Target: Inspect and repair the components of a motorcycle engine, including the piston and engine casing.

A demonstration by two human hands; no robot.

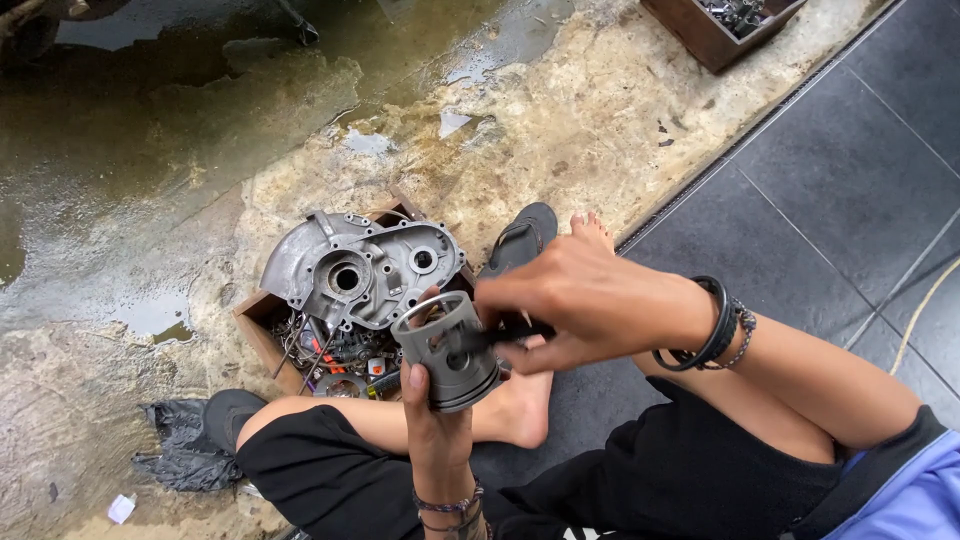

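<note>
- Our left hand [432, 415] rises from the bottom of the view, fingers wrapped about the lower skirt of a grey metal piston [447, 350] and holding it upright, open end turned up and toward us.
- Our right hand [585, 300] reaches in from the right, just beside the piston, fingers pinched shut on a thin dark tool [500, 335] whose tip meets the side of the piston near its pin hole.
- On our right wrist we see black bands and a beaded bracelet [715, 325]; our left wrist carries beaded strings too.
- Below the piston lie our folded legs in black trousers [330, 480], with a bare foot [520, 405] right under it.
- Just left of the piston and behind it, a grey engine case half [350, 265] rests tilted on a shallow brown box [258, 335] full of small metal parts.
- Behind the piston to the right, a dark sandal [520, 238] sits on the rough concrete, with the toes of a foot beside it.
- Left of the piston and lower, a crumpled black bag [180, 445] lies on the ground, next to a dark shoe.
- Far behind the piston, the concrete is wet with puddles [150, 170].
- Far behind it and to the right, the corner of a second brown box [715, 30] holds metal bits.
- To the right of the piston, dark floor tiles [830, 170] run past a straight edge.
</note>
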